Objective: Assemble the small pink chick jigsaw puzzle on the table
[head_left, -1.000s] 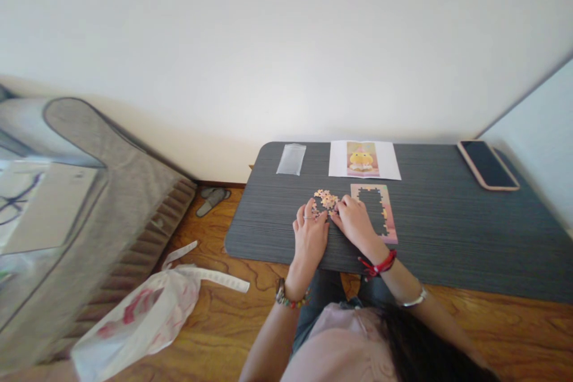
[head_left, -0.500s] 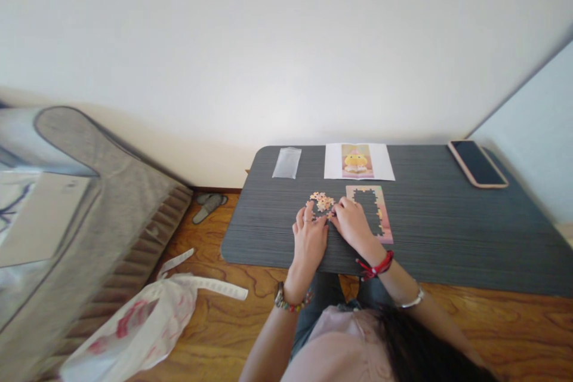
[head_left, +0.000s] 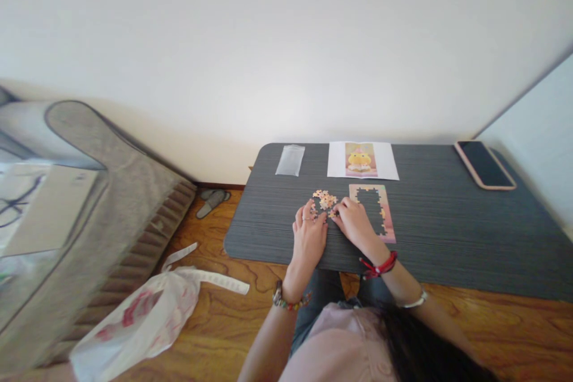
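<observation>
In the head view, a dark grey bench [head_left: 447,221] is seen against a pale wall, and both hands are held over its near part. A small heap of loose puzzle pieces [head_left: 327,200] is spread on the bench, just beyond and between the hands. The left hand [head_left: 310,237] is laid palm down at the near left edge of the heap; its fingers are parted and loosely bent around the closest pieces, and nothing is seen to be gripped by them. The right hand [head_left: 356,224] is placed at the right side of the heap, with thumb and forefinger brought close together beside a piece; whether that piece is pinched cannot be told. Just right of the heap, partly covered by the right hand, a puzzle border [head_left: 388,224] is laid flat, its middle open to the bench top. Beyond it, a printed sheet [head_left: 360,160] with a yellow figure is set out. A clear plastic pouch [head_left: 290,160] is placed to the left of the sheet, and a phone [head_left: 486,165] is laid well apart at the right.
</observation>
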A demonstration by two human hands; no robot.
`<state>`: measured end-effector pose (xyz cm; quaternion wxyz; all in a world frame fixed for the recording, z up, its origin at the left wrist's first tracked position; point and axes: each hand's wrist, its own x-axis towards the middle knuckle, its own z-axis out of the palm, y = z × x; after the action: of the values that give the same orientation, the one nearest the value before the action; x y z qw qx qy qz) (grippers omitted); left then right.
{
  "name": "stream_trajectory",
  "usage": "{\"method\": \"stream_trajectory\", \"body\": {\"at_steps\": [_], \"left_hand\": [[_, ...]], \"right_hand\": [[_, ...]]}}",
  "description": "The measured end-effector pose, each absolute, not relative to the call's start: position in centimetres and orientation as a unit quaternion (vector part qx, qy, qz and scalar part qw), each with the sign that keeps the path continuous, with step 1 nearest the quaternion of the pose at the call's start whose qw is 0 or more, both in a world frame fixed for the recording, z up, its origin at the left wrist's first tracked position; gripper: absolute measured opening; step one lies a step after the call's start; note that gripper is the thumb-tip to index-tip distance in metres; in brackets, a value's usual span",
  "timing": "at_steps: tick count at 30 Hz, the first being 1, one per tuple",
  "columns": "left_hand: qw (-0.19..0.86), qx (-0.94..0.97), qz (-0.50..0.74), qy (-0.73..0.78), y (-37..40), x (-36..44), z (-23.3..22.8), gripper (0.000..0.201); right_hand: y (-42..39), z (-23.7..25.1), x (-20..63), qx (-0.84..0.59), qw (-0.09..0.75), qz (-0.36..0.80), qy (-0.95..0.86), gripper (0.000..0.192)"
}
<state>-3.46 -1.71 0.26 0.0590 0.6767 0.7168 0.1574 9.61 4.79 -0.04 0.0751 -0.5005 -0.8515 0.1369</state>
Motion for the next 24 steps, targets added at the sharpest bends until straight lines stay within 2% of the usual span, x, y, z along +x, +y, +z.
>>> {"method": "stream_trajectory", "body": {"at_steps": [7,16,24], "left_hand": [[0.024,0.657,0.163,0.736,0.3,-4.7,0.8,0.030],[0.046,0.655,0.130,0.743,0.0,-4.3,0.9,0.018],[0.023,0.659,0.126,0.741,1.8,-5.7,1.0,0.035]], "right_hand": [[4.7,0.2,9.6,-0.506,0.099,0.143,-0.845,0.016],[5.7,0.6,8.9,-0.517,0.075,0.125,-0.844,0.024],[6.1,1.6,7.7,-0.509,0.059,0.117,-0.851,0.025]]}}
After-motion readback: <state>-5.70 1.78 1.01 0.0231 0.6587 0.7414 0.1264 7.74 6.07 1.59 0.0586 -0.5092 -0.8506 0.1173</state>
